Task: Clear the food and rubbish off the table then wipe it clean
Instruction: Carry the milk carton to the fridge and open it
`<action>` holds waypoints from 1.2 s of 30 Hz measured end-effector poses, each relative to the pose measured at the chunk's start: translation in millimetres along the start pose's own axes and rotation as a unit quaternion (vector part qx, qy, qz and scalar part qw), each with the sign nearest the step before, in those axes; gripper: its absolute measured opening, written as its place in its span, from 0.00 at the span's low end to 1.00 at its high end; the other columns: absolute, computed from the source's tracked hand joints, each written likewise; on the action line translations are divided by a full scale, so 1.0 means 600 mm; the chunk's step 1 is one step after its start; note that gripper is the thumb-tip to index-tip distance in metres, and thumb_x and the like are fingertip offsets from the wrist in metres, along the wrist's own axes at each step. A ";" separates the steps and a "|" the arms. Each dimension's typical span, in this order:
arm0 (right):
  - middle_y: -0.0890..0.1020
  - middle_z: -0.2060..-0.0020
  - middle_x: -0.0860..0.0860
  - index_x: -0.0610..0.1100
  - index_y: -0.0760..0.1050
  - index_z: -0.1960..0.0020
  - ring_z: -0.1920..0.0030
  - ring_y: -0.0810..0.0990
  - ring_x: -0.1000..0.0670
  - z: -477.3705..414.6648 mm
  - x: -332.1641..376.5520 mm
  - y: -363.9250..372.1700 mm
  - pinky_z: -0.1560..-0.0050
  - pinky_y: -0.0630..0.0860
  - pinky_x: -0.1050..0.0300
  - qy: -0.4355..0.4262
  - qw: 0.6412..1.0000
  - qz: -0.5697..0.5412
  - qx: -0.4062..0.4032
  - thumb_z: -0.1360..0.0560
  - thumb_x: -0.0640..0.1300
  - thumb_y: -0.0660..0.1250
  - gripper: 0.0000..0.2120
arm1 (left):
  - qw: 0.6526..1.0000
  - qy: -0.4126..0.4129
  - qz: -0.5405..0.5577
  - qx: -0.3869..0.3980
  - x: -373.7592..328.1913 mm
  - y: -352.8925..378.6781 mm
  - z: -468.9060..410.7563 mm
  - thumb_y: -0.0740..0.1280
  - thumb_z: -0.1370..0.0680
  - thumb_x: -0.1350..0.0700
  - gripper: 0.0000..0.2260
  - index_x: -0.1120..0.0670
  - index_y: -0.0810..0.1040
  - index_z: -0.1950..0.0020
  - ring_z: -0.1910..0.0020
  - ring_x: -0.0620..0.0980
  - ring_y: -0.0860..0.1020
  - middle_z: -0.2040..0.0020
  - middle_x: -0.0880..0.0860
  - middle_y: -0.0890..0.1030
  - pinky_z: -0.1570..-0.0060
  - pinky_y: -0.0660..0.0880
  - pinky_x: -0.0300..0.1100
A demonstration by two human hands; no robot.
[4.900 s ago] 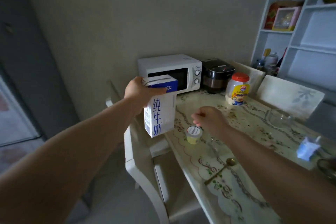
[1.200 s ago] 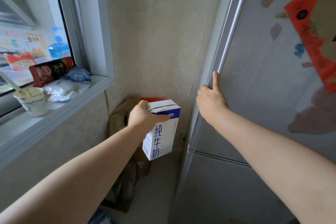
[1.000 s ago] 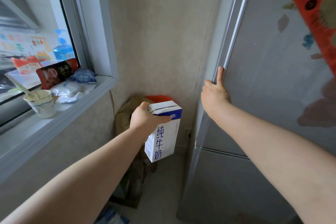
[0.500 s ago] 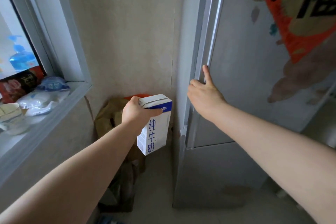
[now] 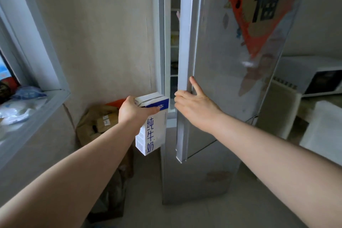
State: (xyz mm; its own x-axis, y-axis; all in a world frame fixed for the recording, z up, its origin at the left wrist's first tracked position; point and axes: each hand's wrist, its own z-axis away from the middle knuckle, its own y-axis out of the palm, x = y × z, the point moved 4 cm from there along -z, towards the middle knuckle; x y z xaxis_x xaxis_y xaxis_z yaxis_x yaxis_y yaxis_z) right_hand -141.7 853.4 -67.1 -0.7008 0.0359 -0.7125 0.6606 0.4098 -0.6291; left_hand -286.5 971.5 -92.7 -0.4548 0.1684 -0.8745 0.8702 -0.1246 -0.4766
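Note:
My left hand (image 5: pixel 134 110) grips the top of a white and blue milk carton (image 5: pixel 152 128), held upright in the air just left of the fridge opening. My right hand (image 5: pixel 193 104) curls its fingers round the left edge of the silver upper fridge door (image 5: pixel 222 61), thumb pointing up along it. The door stands ajar, and a narrow gap (image 5: pixel 174 46) shows white shelves with dim items inside.
A window sill (image 5: pixel 33 114) at the left carries plastic bags and packets. Brown bags and boxes (image 5: pixel 100 124) are piled on the floor in the corner. At the right are a white microwave (image 5: pixel 314 77) and a white chair (image 5: pixel 322 131). A red poster (image 5: pixel 259 9) covers the fridge door.
The fridge door has swung from shut to ajar under my right hand. The carton has stayed in my left hand, now closer to the opening. The view has turned right.

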 end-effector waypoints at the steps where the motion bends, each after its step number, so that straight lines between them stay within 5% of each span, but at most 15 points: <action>1: 0.78 0.45 0.46 0.42 0.78 0.43 0.35 0.70 0.46 0.020 -0.001 -0.005 0.31 0.42 0.31 0.003 1.000 -0.013 -0.014 0.28 0.37 0.65 0.15 | 1.000 0.000 -0.001 -0.002 -0.006 0.001 0.015 0.79 0.34 0.47 0.25 0.52 0.69 0.48 0.64 0.46 0.76 0.60 0.47 0.75 0.68 0.75 0.42; 8: 0.75 0.37 0.45 0.41 0.77 0.39 0.27 0.62 0.46 0.170 -0.015 -0.068 0.33 0.32 0.37 0.040 0.994 -0.102 -0.001 0.25 0.38 0.62 0.16 | 1.000 0.000 0.015 -0.001 -0.026 0.007 0.157 0.80 0.35 0.48 0.25 0.53 0.71 0.47 0.62 0.49 0.78 0.57 0.50 0.79 0.68 0.75 0.44; 12: 0.77 0.41 0.46 0.41 0.79 0.44 0.29 0.65 0.46 0.246 -0.022 -0.096 0.31 0.38 0.37 0.078 0.989 -0.127 0.002 0.29 0.40 0.70 0.13 | 1.000 -0.009 0.024 0.009 -0.025 0.015 0.234 0.81 0.36 0.49 0.25 0.53 0.72 0.47 0.62 0.50 0.79 0.59 0.50 0.80 0.61 0.80 0.50; 16: 0.76 0.41 0.46 0.41 0.77 0.41 0.28 0.62 0.46 0.325 -0.030 -0.114 0.30 0.38 0.40 0.128 0.979 -0.155 0.007 0.27 0.36 0.65 0.15 | 1.000 -0.011 0.021 0.019 -0.033 0.027 0.300 0.81 0.37 0.47 0.26 0.53 0.71 0.49 0.62 0.51 0.79 0.59 0.50 0.80 0.59 0.82 0.52; 23: 0.79 0.50 0.45 0.42 0.79 0.52 0.35 0.73 0.43 0.432 -0.056 -0.129 0.32 0.59 0.34 0.219 0.961 -0.166 -0.001 0.39 0.30 0.72 0.17 | 0.998 0.003 0.036 0.054 -0.067 0.052 0.377 0.81 0.37 0.49 0.23 0.52 0.71 0.52 0.64 0.49 0.79 0.61 0.48 0.79 0.59 0.82 0.50; 29: 0.80 0.54 0.45 0.42 0.80 0.55 0.38 0.76 0.42 0.501 -0.076 -0.137 0.36 0.65 0.32 0.267 0.949 -0.166 0.025 0.44 0.30 0.74 0.18 | 0.996 0.024 0.036 0.081 -0.104 0.074 0.408 0.81 0.37 0.49 0.22 0.51 0.69 0.58 0.64 0.50 0.80 0.62 0.50 0.80 0.59 0.82 0.53; 36: 0.69 0.34 0.44 0.42 0.73 0.38 0.28 0.60 0.44 0.570 -0.091 -0.152 0.29 0.50 0.52 0.319 0.928 -0.171 0.085 0.28 0.35 0.61 0.18 | 0.992 0.055 0.025 0.113 -0.144 0.090 0.439 0.80 0.36 0.48 0.22 0.54 0.70 0.54 0.63 0.52 0.80 0.61 0.51 0.80 0.61 0.81 0.52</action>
State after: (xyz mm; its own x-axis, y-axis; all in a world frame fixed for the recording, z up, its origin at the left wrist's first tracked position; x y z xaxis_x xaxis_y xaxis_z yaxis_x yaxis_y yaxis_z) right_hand -71.5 502.5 -77.0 -0.8583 0.4852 -0.1670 0.3656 0.3497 -0.8626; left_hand -249.8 692.7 -66.8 -0.3784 0.2603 -0.8883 0.8211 -0.3486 -0.4519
